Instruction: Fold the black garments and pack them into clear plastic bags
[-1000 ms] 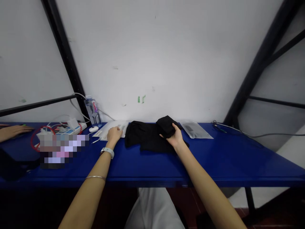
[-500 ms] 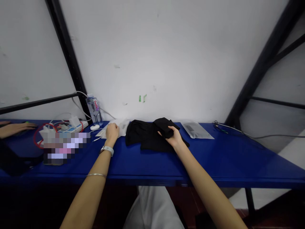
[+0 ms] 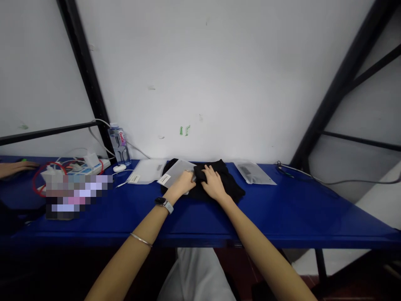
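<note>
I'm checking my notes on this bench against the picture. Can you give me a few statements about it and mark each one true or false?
1. The right hand rests on the black garment. True.
2. The left hand holds a flat plastic bag at the garment's left side. True.
3. The water bottle lies flat on the garment. False: it stands upright by the wall, well to the left.
4. A second plastic bag lies on the blue table, right of the garment. True.
5. Only one person's hands are in view. False: another person's hand rests at the far left edge.
</note>
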Available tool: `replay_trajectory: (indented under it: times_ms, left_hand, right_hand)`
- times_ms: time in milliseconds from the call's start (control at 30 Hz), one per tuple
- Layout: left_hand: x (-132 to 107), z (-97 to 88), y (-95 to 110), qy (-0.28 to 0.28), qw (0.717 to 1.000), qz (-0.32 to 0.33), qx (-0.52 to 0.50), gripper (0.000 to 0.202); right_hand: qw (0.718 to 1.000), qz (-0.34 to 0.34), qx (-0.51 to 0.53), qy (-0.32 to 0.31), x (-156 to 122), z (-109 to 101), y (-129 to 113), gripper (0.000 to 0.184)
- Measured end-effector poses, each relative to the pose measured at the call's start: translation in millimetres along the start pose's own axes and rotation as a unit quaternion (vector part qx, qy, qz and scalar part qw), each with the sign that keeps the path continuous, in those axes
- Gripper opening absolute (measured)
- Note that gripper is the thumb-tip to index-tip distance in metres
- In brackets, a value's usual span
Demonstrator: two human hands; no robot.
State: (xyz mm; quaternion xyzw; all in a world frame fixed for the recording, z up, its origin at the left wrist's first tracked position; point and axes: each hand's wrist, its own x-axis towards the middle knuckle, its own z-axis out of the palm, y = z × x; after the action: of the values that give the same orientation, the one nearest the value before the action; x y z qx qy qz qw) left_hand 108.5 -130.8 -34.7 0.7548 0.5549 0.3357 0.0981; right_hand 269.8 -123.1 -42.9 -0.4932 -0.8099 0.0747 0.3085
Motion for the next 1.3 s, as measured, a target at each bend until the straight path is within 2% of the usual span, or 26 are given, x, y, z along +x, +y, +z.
replay_trajectory:
  times_ms: [100,300,467,600,767,833,933,1033,1133,1233,1300]
  left_hand:
    - [2,6.8,-7,0.021,1.000,0.002,-0.021,0.024]
    - [5,19.0,-21,0.083,0.993,-0.020,-0.082,0.025]
    - [5,21.1,-27,0.114,0.981,-0.044,-0.147,0.024]
    - [4,20.7,-29,0.129,0.972,-0.059,-0.187,0.022]
    - [2,18.0,-25,0.137,0.967,-0.062,-0.207,0.018]
    - [1,17.0,-23,0.130,0.967,-0.057,-0.211,0.018]
    - [1,16.4,-21,0.119,0.969,-0.047,-0.213,0.017]
    - [1,16.3,-20,0.111,0.970,-0.035,-0.215,0.017]
    - [1,15.8,-19,0.108,0.970,-0.028,-0.217,0.018]
    - [2,14.8,-21,0.114,0.969,-0.032,-0.218,0.019]
    - [2,14.1,-22,0.119,0.968,-0.035,-0.219,0.019]
  right_hand:
    - [0.998,-0.026,-0.042,-0.045,1,7,1,0.060]
    - [0.999,0.003,0.051,0.007,6,8,3,0.067]
    - [0.996,-0.051,-0.035,-0.062,-2,5,-9,0.078]
    - [0.988,-0.084,-0.103,-0.083,-8,2,-15,0.072]
    - [0.972,-0.173,-0.105,-0.120,-10,-3,-18,0.066]
    - [0.968,-0.190,-0.110,-0.125,-7,-3,-20,0.064]
    - [0.968,-0.170,-0.150,-0.112,3,1,-23,0.057]
    - [0.971,-0.116,-0.190,-0.088,15,12,-29,0.050]
    - [0.978,-0.071,-0.185,-0.073,25,25,-34,0.045]
    - [0.982,-0.095,-0.141,-0.085,29,29,-34,0.047]
    - [0.978,-0.130,-0.111,-0.118,29,22,-28,0.050]
